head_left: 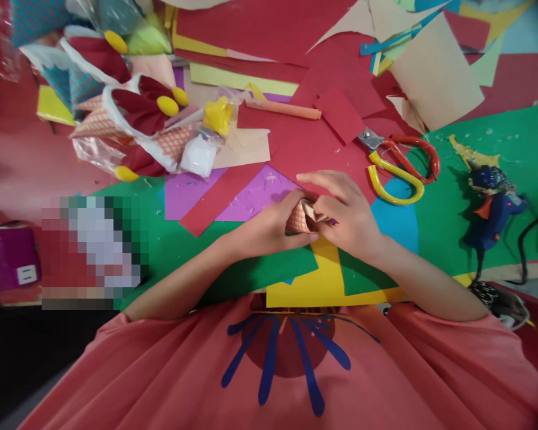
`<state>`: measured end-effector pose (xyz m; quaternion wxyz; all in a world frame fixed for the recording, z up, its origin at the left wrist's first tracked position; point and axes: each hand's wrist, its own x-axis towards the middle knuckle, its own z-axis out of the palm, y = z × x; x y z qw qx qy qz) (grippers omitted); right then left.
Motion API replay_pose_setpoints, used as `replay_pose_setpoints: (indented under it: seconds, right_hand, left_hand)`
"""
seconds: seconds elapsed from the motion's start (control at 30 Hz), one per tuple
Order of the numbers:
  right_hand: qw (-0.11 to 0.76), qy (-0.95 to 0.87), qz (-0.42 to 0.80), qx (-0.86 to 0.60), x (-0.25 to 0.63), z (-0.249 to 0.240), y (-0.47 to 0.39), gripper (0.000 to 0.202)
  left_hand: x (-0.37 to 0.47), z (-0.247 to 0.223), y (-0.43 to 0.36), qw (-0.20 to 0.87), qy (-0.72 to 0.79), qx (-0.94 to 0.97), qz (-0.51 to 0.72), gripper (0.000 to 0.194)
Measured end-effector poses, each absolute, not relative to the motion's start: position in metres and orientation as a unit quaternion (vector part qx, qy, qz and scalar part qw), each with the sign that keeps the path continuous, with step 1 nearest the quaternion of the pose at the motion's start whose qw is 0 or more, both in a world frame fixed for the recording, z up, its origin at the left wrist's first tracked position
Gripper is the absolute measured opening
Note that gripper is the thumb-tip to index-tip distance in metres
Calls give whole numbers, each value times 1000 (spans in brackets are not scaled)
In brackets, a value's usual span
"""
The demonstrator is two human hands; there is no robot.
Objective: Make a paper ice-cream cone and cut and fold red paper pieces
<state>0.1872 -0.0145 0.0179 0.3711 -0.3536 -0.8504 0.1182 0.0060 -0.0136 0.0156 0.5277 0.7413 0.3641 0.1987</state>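
Paper sits in your left hand, fingers curled; your right hand pinches its edge, so squeezing hard could crumple it

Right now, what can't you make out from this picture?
All in the head view:
Checked piece: partly covered by the left hand and right hand.
Scissors: most of the blades, seemingly under red paper.
Purple box: cut off by the left edge.
Whatever the pixelated patch masks.

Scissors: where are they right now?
In the head view, the scissors lie right of centre, beyond the right hand and next to a small red card.
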Motion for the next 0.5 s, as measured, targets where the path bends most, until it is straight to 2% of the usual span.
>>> replay_pose_setpoints:
  seconds: [0.2, 0.37, 0.5]
  right_hand:
    - [340, -864, 144, -343, 196, 28, -10, 4]
    - [359, -863, 148, -324, 199, 30, -11, 18]
    - [346, -877, 148, -297, 197, 27, -12, 16]
  left_hand:
    - [4, 16, -11, 562, 362, 705, 238, 37]
    - [1, 15, -8, 577, 359, 691, 248, 42]
    - [-1, 12, -7, 573, 354, 692, 261, 49]
